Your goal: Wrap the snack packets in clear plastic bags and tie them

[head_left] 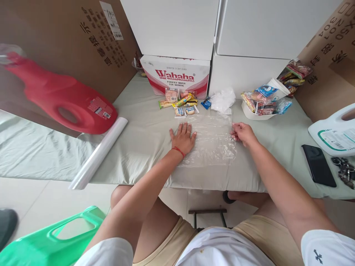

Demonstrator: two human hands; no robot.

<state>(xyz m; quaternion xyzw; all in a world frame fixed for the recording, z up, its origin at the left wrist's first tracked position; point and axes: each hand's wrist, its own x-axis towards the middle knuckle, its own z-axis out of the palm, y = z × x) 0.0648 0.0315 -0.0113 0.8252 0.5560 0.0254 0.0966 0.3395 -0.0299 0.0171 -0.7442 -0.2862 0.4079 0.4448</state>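
Observation:
A sheet of clear plastic film [212,142], thin and wrinkled, lies on the cloth-covered table in front of me. My left hand [183,138] rests flat on its left side with the fingers spread. At the right edge, my right hand [242,133] pinches the film between thumb and fingers. Just beyond the film sit several wrapped snacks [183,102] and a crumpled white plastic bag [223,100]. A roll of clear film [98,153] lies slantwise to the left, reaching over the table's front edge.
A red jug [66,96] stands at the left and a white jug [337,131] at the right. Near the latter lie a black phone [318,165] and keys [345,170]. A white bowl [256,113] holds snack packets. Behind is a Wahaha box [177,77]; below left, a green jug [52,240].

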